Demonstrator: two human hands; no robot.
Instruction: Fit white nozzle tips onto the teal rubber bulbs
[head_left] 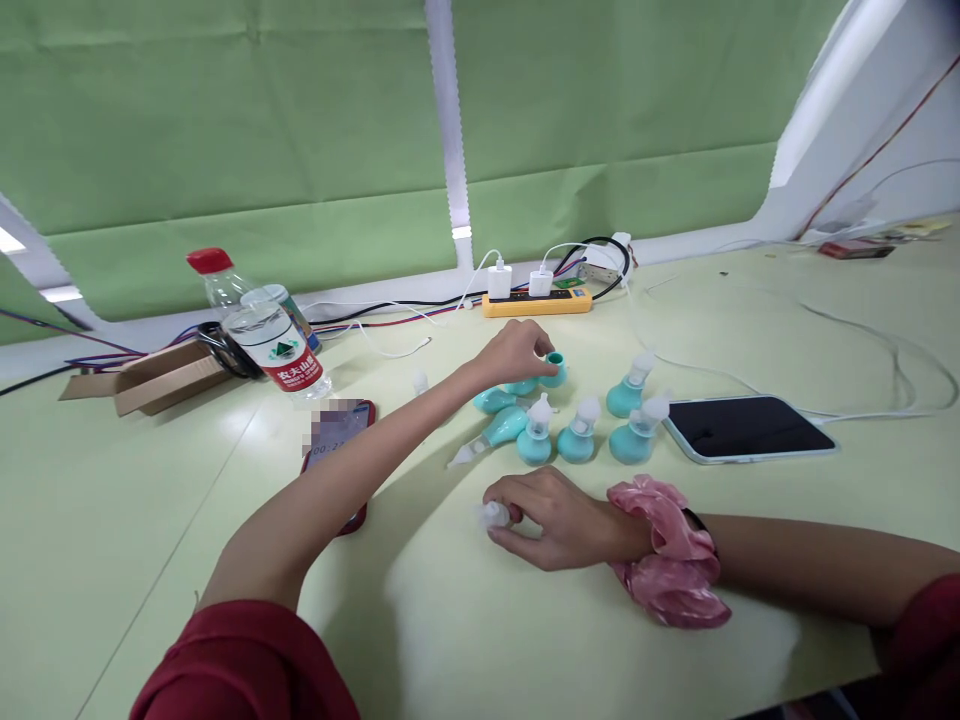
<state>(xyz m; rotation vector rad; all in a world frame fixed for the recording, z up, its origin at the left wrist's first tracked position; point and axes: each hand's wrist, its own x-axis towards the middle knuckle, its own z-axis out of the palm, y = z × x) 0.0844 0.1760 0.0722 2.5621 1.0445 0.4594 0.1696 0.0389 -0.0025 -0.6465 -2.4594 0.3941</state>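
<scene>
My left hand [516,356] reaches forward, its thumb and fingers closed at the side of a teal squeeze bulb [554,372] whose round mouth is uncovered. Nearer to me, my right hand [551,515] pinches a small translucent white nozzle [493,515] just above the table. Between the two hands stand several teal bulbs with clear nozzles on top, among them one bulb [577,442] in the front row and another [625,397] behind. One bulb with its nozzle [505,426] lies on its side. More teal bulbs are partly hidden under my left wrist.
A phone [750,428] lies right of the bulbs; a second phone [337,430] is partly behind my left forearm. A water bottle [274,340] and an open cardboard box [169,378] stand at left. A yellow power strip [537,303] with chargers and cables runs along the back.
</scene>
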